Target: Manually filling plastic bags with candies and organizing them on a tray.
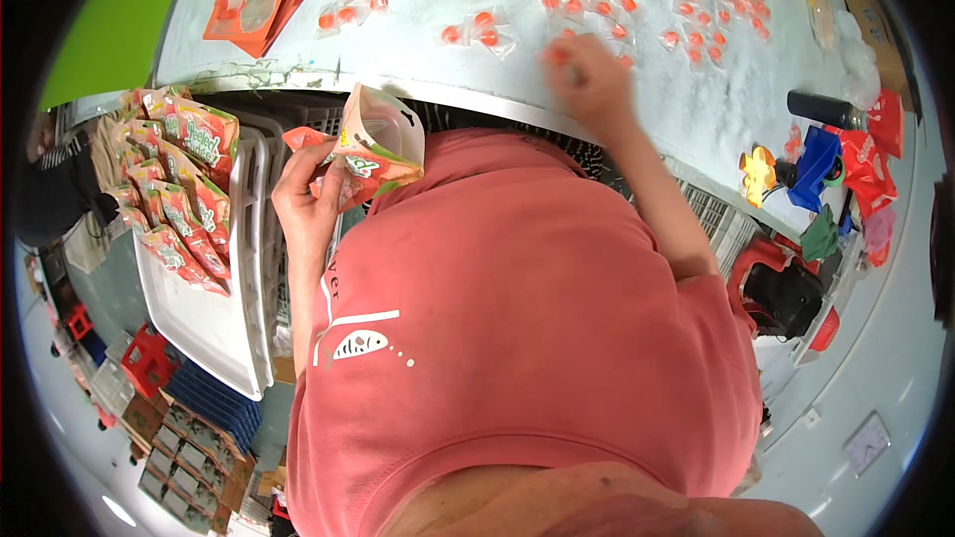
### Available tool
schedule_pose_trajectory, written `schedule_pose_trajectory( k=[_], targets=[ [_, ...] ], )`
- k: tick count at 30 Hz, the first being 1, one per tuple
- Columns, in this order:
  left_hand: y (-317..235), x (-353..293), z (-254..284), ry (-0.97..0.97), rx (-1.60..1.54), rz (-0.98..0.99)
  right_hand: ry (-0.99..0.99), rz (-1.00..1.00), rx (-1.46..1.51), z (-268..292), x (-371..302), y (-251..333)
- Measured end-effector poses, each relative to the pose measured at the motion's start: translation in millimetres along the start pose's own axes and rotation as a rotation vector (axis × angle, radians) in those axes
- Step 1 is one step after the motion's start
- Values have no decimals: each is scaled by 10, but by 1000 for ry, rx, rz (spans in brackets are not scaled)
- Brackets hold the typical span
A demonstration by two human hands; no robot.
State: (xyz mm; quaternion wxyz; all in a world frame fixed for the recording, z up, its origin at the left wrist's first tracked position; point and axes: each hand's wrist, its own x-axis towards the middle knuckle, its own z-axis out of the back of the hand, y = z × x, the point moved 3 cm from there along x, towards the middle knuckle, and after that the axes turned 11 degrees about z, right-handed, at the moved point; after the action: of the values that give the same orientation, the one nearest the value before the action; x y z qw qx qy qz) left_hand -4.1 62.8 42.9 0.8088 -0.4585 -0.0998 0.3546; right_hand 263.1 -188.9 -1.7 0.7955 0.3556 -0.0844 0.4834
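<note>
Bright green surface upper left — pale wall lower right.

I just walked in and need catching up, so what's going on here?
A person's left hand holds an open red pouch near the table's edge. The right hand, blurred, is over the table by wrapped red candies; whether it holds one can't be told. To the left, other red pouches crowd the far end of a white tray.
</note>
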Motion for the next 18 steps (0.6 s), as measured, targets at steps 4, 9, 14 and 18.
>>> schedule_pose_trajectory(
  k=[4, 9, 14, 18],
  targets=[
    [-87, 9, 13, 8, 24, -14, -334, -253, -290, 1023, -375, -1021],
    [-82, 90, -26, 23, 14, -45, -200, -296, -921, 2180, -1041, -1866],
    [-34, 49, -84, 31, 20, -23, -182, -231, -309, 1402, -536, -1025],
    [-49, 78, -90, 70, -5, 10, 99, 123, -233, 344, -150, -135]
  ],
)
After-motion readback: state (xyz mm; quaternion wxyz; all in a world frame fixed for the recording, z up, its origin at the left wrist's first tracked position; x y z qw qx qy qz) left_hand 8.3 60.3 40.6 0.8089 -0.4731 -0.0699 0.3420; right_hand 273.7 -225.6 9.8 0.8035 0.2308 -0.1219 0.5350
